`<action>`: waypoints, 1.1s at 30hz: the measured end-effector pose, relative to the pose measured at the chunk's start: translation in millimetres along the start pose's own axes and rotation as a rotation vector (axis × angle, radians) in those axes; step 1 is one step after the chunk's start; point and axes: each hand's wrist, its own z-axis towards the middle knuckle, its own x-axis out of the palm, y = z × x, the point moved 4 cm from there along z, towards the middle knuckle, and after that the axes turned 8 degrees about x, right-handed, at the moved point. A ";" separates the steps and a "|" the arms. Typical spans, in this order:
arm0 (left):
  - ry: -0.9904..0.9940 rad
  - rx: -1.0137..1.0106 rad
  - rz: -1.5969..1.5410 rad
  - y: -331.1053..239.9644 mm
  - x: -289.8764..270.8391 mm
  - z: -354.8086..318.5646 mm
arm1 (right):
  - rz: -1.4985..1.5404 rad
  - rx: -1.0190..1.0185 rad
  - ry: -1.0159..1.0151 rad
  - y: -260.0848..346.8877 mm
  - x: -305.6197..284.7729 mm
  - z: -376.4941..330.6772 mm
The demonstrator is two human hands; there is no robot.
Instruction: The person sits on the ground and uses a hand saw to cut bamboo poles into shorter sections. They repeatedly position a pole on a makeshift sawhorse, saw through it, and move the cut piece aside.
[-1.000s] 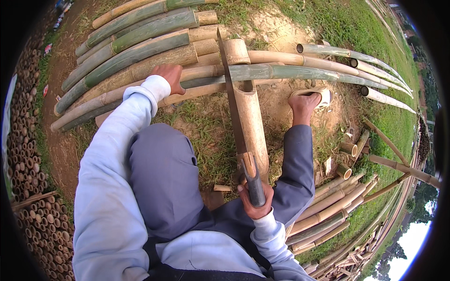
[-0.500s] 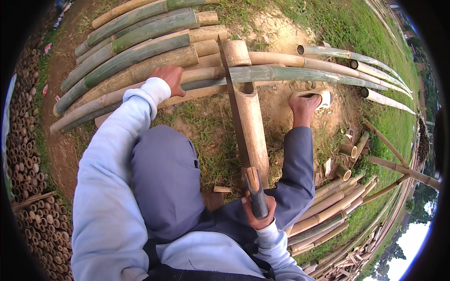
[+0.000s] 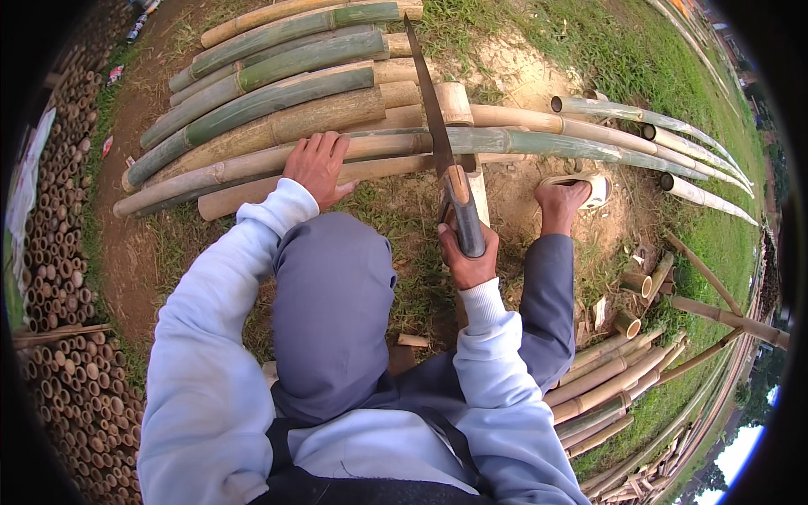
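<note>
My right hand (image 3: 468, 252) is wrapped round the dark handle of a handsaw (image 3: 431, 97). Its long blade points away from me and lies across a bamboo pole (image 3: 539, 143), tan on the left and green on the right of the blade. My left hand (image 3: 318, 171) grips that pole from above, left of the saw, with the fingers over it and the thumb apart on the near side. Under the pole, by the blade, a thick bamboo piece (image 3: 455, 105) serves as a support. My bare foot in a pale sandal (image 3: 598, 190) rests on the ground to the right.
Several bamboo poles (image 3: 278, 80) lie side by side at the far left. More bamboo (image 3: 606, 379) is piled at the lower right, near crossed bamboo sticks (image 3: 715, 313). Stacked bamboo tubes (image 3: 80, 379) line the left edge. Grass (image 3: 581, 50) and bare soil surround me.
The saw and my right hand have moved forward, away from me, along the cut line. My left hand's fingers now reach farther over the pole. The whole view has shifted slightly.
</note>
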 end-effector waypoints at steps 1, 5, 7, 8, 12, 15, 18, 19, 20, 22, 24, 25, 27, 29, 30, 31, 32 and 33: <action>-0.064 0.026 0.023 -1.7 -3.8 -6.1 | 0.000 0.025 -0.002 -2.4 -3.0 0.6; 0.059 0.018 0.044 31.1 -0.4 -3.4 | 0.007 0.074 0.032 6.9 -7.7 2.5; 0.169 -0.092 0.010 51.9 7.4 0.1 | 0.000 0.074 0.042 11.5 -7.9 3.8; 0.222 -0.144 -0.009 61.0 10.1 -0.1 | -0.003 0.057 0.035 10.7 -6.0 4.6; 0.308 -0.160 -0.025 89.3 -12.3 3.7 | -0.013 0.064 0.024 4.4 -7.1 5.7; 0.356 -0.001 -0.039 72.9 -26.4 -17.9 | 0.027 0.074 0.002 0.7 -5.2 1.9; 0.470 0.189 -0.029 37.8 -19.1 -56.3 | 0.025 0.088 0.011 -0.4 -6.2 0.3; 0.483 0.235 -0.046 33.8 -5.1 -69.1 | 0.019 0.092 0.025 0.4 -5.3 1.2; 0.501 0.278 -0.063 30.7 12.0 -83.2 | 0.021 0.080 0.032 3.4 -3.0 2.0; 0.380 0.283 -0.123 22.5 8.2 -79.2 | 0.005 0.070 0.022 7.9 -5.3 0.6; 0.110 0.191 -0.184 21.0 -3.6 -54.6 | 0.016 0.031 0.011 9.2 -4.9 -2.1; 0.017 0.134 -0.178 21.7 -8.9 -39.1 | 0.027 -0.003 -0.009 15.1 -0.9 -5.6; -0.048 0.042 -0.151 23.3 -4.1 -6.8 | 0.004 -0.026 -0.039 19.1 5.0 -9.0; -0.021 -0.017 -0.133 27.3 11.5 17.1 | -0.077 -0.029 -0.066 24.0 9.4 -7.9; 0.047 -0.029 -0.124 25.7 22.4 26.7 | -0.065 -0.003 -0.051 21.8 11.6 -7.4; 0.116 -0.040 -0.114 23.3 32.1 33.6 | -0.084 0.002 -0.049 22.7 12.8 -7.7; 0.265 -0.115 -0.122 24.7 43.6 37.2 | -0.098 -0.028 -0.049 21.3 12.6 -6.7; 0.420 -0.176 -0.130 22.7 43.4 43.8 | -0.096 -0.029 -0.065 21.8 12.2 -6.9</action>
